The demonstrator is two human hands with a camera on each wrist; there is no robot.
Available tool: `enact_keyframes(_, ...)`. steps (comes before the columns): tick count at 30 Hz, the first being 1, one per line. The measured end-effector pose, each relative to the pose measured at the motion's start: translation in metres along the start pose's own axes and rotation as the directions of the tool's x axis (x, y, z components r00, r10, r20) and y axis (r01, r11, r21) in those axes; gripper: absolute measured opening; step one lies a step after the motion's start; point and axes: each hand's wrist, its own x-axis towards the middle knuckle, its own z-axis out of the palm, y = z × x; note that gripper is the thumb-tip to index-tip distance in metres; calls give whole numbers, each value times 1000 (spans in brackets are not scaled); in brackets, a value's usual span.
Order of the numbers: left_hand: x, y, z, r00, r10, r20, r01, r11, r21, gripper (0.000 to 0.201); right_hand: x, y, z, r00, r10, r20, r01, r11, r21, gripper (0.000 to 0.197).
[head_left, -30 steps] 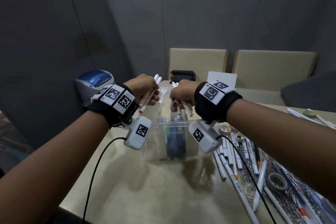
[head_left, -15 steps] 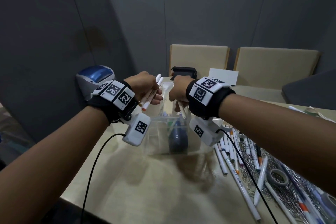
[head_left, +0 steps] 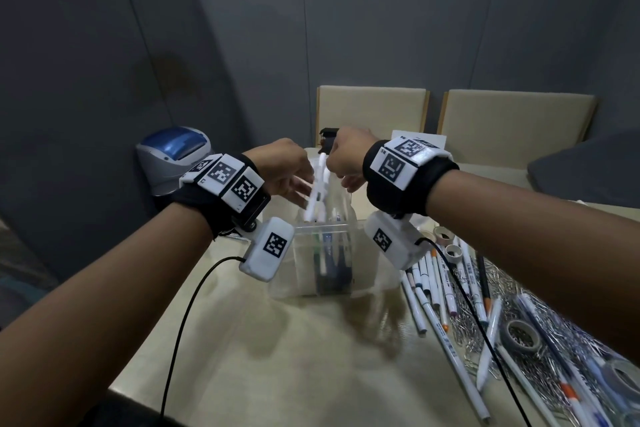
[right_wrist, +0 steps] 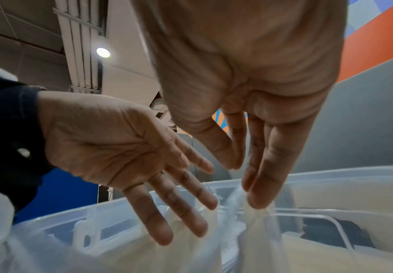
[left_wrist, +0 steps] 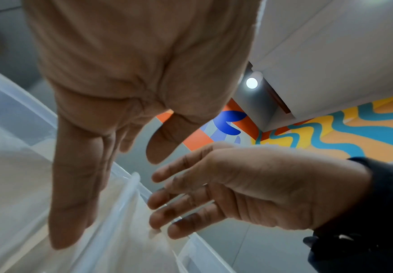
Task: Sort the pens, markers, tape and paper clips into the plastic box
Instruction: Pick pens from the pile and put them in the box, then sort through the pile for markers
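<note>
Far left of the desk, by the grey partition, sits a blue-topped grey machine. Next, the left hand hangs above the clear plastic box, fingers straight and spread, gripping nothing. Between the two hands a bunch of white markers blurs, tips down, in mid-air at the box's rim, touching neither palm as far as the head view shows. The right hand is just beside them, fingers loose and pointing down over the box, holding nothing either. Inside the box, dark and white pens stand upright in a middle compartment. The box sits toward the desk's far edge, near the middle. Right of it, small tape rolls lie close to the box's corner, then a row of loose pens and markers fans toward the near right corner. Over there, a heap of paper clips spreads out, with a larger tape roll lying on it. Behind the far edge stand two beige chair backs.
</note>
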Motion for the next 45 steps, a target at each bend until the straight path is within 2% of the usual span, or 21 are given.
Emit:
enact_keyframes(2, 2, 0, 1, 1000, 15, -9, -15, 1000, 9, 34, 1, 4, -1, 1000, -11, 21, 11, 1000, 29, 16)
enact_keyframes(4, 1, -1, -1, 999, 30, -28, -29, 999, 24, 40, 3, 6, 1, 997, -32, 73, 27, 997, 72, 18)
enact_keyframes(8, 1, -4, -16, 985, 110, -135, -97, 990, 99, 40, -2, 0, 6, 971, -103, 216, 74, 988, 135, 20)
enact_keyframes(10, 0, -10, -24, 979, 122, -163, -95, 982, 163, 33, -5, -4, 11, 944, -96, 316, 54, 989, 141, 22)
enact_keyframes(12, -1, -18, -30, 984, 100, -146, -64, 969, 237, 25, -5, -8, 17, 906, -82, 415, 52, 995, 82, 27)
enact_keyframes(14, -3, -27, -34, 990, 97, -102, -61, 947, 314, 23, -4, -14, 19, 860, -55, 507, 91, 995, -46, 30)
enact_keyframes(17, -5, -34, -34, 985, 162, -62, -125, 910, 394, 23, -4, -23, 9, 839, -47, 542, 148, 979, -144, 30)
enact_keyframes(19, -7, -32, -29, 965, 247, -82, -182, 866, 465, 23, -7, -23, -5, 846, -80, 527, 157, 982, -103, 28)
enact_keyframes(22, -9, -16, -9, 896, 433, -98, -305, 760, 574, 21, -19, -5, -31, 885, -133, 446, 152, 988, -8, 26)
enact_keyframes(25, -18, 9, 25, 792, 609, -48, -467, 654, 596, 17, -36, 29, -63, 926, -158, 341, 140, 987, 77, 26)
enact_keyframes(27, -24, 27, 60, 707, 707, 1, -583, 583, 566, 17, -51, 64, -87, 952, -130, 278, 104, 989, 105, 23)
enact_keyframes(29, -26, 43, 103, 632, 772, 70, -686, 515, 514, 15, -69, 111, -110, 977, -54, 205, 30, 992, 122, 17)
enact_keyframes(30, -24, 49, 123, 614, 780, 122, -728, 499, 471, 14, -77, 135, -120, 985, -3, 170, -17, 993, 116, 14)
enact_keyframes(34, -3, 61, 199, 601, 694, 397, -797, 484, 360, 9, -107, 226, -146, 976, 210, 55, -215, 969, 122, 15)
enact_keyframes(38, 28, 60, 266, 622, 546, 562, -780, 501, 376, 12, -135, 303, -161, 929, 367, -41, -365, 930, 45, 16)
enact_keyframes(40, 46, 51, 280, 657, 465, 593, -744, 523, 414, 12, -142, 327, -158, 911, 407, -75, -408, 913, -3, 16)
enact_keyframes(45, 80, 50, 322, 695, 351, 627, -687, 581, 436, 16, -163, 383, -164, 867, 478, -138, -493, 864, -104, 14)
